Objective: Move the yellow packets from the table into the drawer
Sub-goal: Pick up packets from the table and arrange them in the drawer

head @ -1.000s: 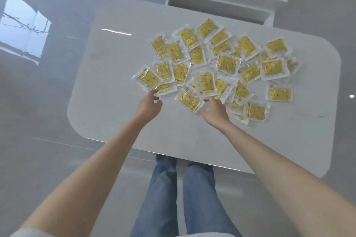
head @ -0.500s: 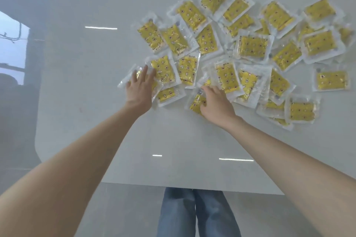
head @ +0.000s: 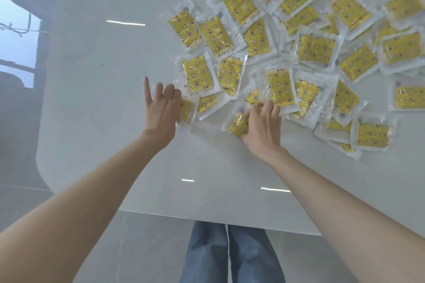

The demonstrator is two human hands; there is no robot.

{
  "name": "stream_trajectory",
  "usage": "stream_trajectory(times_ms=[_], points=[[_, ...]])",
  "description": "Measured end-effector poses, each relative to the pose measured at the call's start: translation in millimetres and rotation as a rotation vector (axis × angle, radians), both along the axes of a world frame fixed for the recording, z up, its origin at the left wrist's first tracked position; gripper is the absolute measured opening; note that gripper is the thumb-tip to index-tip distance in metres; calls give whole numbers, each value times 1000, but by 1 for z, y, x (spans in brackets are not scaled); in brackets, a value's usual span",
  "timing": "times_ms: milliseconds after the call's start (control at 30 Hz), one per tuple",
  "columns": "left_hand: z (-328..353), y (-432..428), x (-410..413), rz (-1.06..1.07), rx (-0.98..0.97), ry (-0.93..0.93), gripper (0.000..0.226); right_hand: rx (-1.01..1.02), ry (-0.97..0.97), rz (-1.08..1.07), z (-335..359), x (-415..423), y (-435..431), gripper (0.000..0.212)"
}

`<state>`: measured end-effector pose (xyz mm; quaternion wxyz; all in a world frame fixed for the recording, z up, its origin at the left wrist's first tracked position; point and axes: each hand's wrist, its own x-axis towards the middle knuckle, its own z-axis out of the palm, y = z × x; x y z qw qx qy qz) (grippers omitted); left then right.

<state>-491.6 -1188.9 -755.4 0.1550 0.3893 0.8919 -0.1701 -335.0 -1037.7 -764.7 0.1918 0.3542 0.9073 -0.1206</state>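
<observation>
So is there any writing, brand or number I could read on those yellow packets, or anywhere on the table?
No readable text anywhere.
Yellow packets: only a printed pattern of stars and small cartoon figures, no legible words.
Small dark marks on the clear edges of some packets: possibly print, too small and blurred to read.
Table: no writing visible.

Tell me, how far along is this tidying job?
Barely begun. Nothing looks put away: yellow packets cover the table, and no drawer is in view. In hand: the right hand grips a crumpled packet; the left hand touches another packet at the pile's edge, grip unclear. Every packet remains to move.
</observation>
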Motion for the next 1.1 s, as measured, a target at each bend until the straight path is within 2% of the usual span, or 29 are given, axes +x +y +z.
stream_trajectory(times_ms=[167, 300, 400, 500, 600, 700, 767, 867, 1000, 1100], points=[[5, -9, 27, -20, -36, -82, 38, 17, 9, 76, -1, 10, -14, 50], [3, -11, 40, -104, -48, -140, 27, -109, -11, -20, -1, 23, -20, 76], [5, -6, 43, -138, -57, -170, 17, -164, -1, -109, 1, 33, -23, 83], [9, 3, 38, -127, -15, -200, 13, -213, 104, -222, 7, 43, -23, 88], [19, 14, 28, -165, 51, -202, 15, -347, 282, -384, 13, 50, -17, 80], [26, 26, 14, -290, -13, -140, 19, -539, 311, -521, 19, 50, -8, 69], [30, 31, 6, -465, -94, -24, 22, -614, 312, -566, 26, 46, 2, 60], [39, 47, -8, -645, -168, 167, 40, -692, 415, -674, 40, 36, 22, 50], [38, 78, -33, -602, -316, 46, 46, -695, 542, -834, 53, 16, 57, 38], [32, 91, -47, -554, -334, 4, 46, -692, 552, -937, 49, 4, 82, 44]])
